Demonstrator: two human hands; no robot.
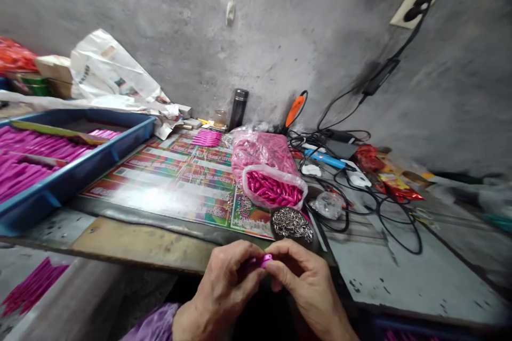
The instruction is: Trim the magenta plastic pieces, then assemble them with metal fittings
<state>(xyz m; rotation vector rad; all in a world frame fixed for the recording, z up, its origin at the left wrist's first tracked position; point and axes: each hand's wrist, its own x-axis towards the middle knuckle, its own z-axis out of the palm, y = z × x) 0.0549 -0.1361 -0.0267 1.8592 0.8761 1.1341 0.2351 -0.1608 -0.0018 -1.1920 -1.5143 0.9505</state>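
Note:
Just in front of the table edge, my two hands meet around a small magenta plastic piece point(266, 260). My left hand point(228, 277) is closed on it, and most of the piece is hidden by the fingers. Thumb and fingertips of my right hand point(306, 277) pinch at the exposed end, which shows a small hole. Right behind the hands stands a dark round dish point(276, 226) full of small silvery metal parts point(294, 224). Beyond it a clear plastic bag point(246, 184) lies open towards me, filled with magenta pieces point(272, 187).
A blue tray point(92, 168) at the left holds many long magenta pieces point(28, 170). Several more lie in a row point(207, 138) near a black flask point(239, 109). Tangled black cables point(374, 200) and a blue tool point(325, 159) cover the right side. Tiny metal bits point(244, 213) are scattered on the printed sheet point(160, 184).

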